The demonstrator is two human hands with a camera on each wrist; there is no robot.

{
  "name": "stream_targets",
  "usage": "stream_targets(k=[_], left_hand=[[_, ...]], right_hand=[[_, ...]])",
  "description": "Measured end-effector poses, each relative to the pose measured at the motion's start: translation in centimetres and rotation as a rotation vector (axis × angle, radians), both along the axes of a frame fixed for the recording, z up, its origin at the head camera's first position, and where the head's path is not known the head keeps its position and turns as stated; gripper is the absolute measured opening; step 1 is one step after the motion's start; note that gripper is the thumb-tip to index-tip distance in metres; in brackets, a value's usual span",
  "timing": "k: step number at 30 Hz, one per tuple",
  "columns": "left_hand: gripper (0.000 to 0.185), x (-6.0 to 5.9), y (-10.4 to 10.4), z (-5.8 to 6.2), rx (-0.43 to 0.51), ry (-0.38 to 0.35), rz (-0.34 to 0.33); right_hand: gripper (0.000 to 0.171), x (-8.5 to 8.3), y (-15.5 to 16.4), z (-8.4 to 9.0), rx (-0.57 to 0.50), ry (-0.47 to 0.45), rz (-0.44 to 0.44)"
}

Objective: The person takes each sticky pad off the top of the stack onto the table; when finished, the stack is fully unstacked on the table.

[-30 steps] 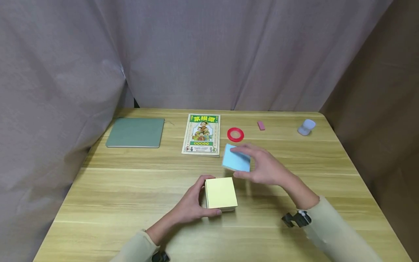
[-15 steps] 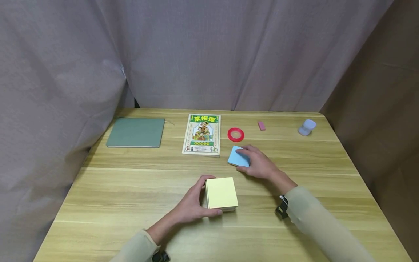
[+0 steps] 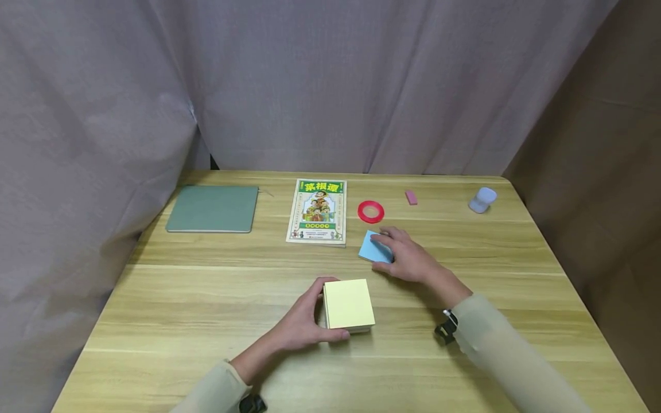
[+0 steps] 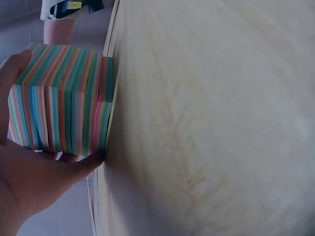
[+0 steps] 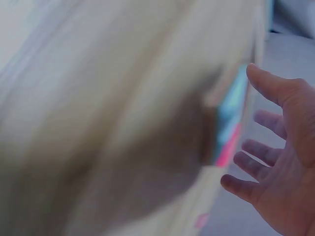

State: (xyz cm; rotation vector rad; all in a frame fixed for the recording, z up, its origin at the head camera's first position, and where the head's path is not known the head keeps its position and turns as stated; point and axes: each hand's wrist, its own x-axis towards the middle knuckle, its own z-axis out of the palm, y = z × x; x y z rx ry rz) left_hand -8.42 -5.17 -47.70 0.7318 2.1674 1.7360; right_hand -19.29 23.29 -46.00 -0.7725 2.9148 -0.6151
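A thick block of sticky notes [image 3: 348, 304] with a yellow top sheet stands on the wooden table [image 3: 196, 298]. The left wrist view shows its striped multi-colour sides [image 4: 59, 98]. My left hand [image 3: 304, 324] grips the block from its left side, thumb along the near edge [image 4: 29, 182]. A single blue note [image 3: 369, 248] lies flat on the table just below the red tape ring. My right hand [image 3: 408, 258] rests on it with fingers laid over its right part. In the blurred right wrist view those fingers [image 5: 280, 172] are spread and nearly straight.
At the back of the table lie a green notebook [image 3: 213, 208], an illustrated book [image 3: 317, 211], a red tape ring [image 3: 370, 211], a pink eraser [image 3: 411, 197] and a pale blue-grey object [image 3: 482, 200]. Grey curtains hang behind and on both sides.
My right hand brought the blue note down from the air onto the table near the tape ring and now lies on it. The left hand and the block stayed put.
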Motion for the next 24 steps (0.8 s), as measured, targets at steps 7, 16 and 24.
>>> stream_targets(k=[7,16,24], left_hand=[[0.086,0.1,-0.1,-0.1,0.007,0.002,-0.001],[0.086,0.2,-0.3,-0.3,-0.025,-0.02,-0.002],[0.084,0.6,-0.3,1.7,-0.019,-0.02,0.011]], right_hand=[[0.059,3.0,-2.3,5.4,-0.123,-0.053,0.102],[0.077,8.4,-5.7,8.0,-0.008,-0.098,0.358],[0.078,9.7,-6.8,7.2,0.08,-0.007,0.417]])
